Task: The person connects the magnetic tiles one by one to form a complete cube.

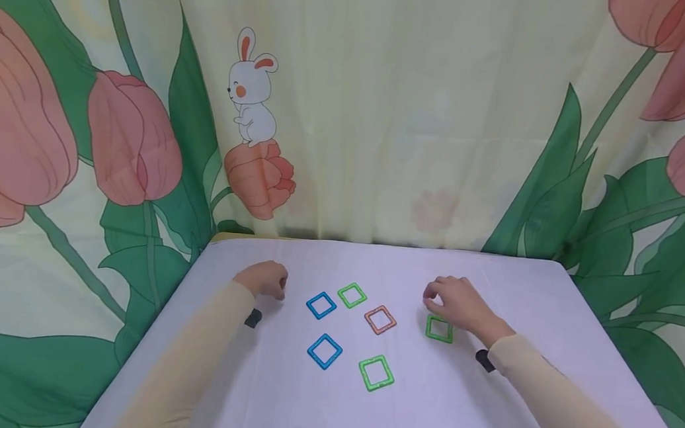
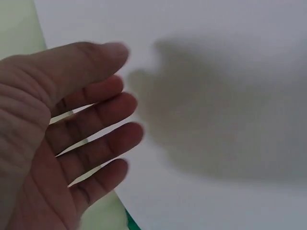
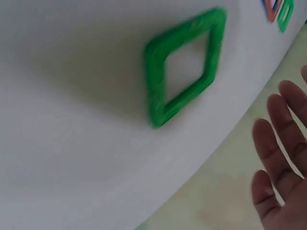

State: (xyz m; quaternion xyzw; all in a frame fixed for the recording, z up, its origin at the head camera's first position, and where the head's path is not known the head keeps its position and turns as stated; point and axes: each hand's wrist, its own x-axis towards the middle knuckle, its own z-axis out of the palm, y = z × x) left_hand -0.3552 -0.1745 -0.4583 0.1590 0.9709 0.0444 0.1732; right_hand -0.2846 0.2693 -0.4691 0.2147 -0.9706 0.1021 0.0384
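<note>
My left hand [image 1: 264,279] hovers over the left part of the white table, its fingers loosely bent and nothing held, as the left wrist view of the hand [image 2: 81,120] confirms. My right hand [image 1: 458,303] is above the table on the right, also holding nothing. Just under and beside it lies a green square frame [image 1: 440,329], which shows large in the right wrist view as a green frame [image 3: 156,81]. Between the hands lie two blue square frames [image 1: 324,368] [image 1: 320,317], an orange square frame [image 1: 379,332] and two more green frames [image 1: 369,389] [image 1: 350,307].
The white-covered table [image 1: 281,409] ends at a curtain [image 1: 383,144] printed with tulips and a rabbit. Each wrist bears a small black device, one at the left wrist [image 1: 253,318] and one at the right wrist [image 1: 485,360].
</note>
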